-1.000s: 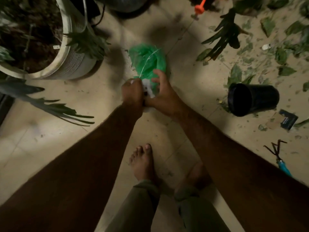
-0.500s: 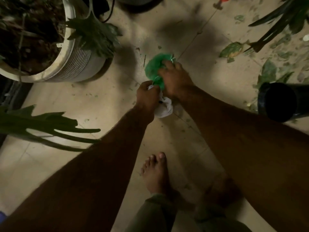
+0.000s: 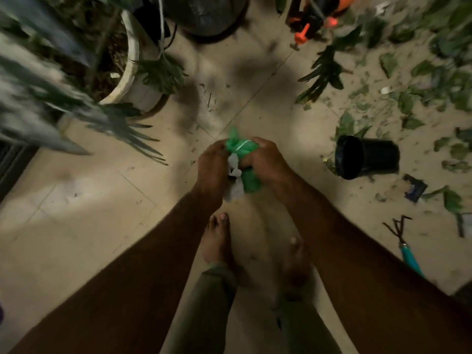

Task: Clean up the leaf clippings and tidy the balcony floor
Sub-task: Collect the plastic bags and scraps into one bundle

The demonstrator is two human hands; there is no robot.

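Note:
A crumpled green plastic bag (image 3: 242, 149) with a white piece (image 3: 235, 190) hanging under it is held between both hands above the tiled balcony floor (image 3: 102, 200). My left hand (image 3: 213, 166) grips its left side and my right hand (image 3: 265, 159) grips its right side, fingers curled round the plastic. Leaf clippings (image 3: 408, 103) lie scattered over the floor at the right. A larger cut frond (image 3: 321, 75) lies near the top centre.
A black pot (image 3: 367, 157) lies on its side at the right. A white planter (image 3: 132, 80) with a plant stands top left. A hand rake with a teal handle (image 3: 406, 249) lies lower right. An orange sprayer (image 3: 311, 24) is at the top. My bare feet (image 3: 219, 241) stand below my hands.
The bundle has come closer to me and is more bunched between both hands. The view has swung right and back, showing the clippings and rake again.

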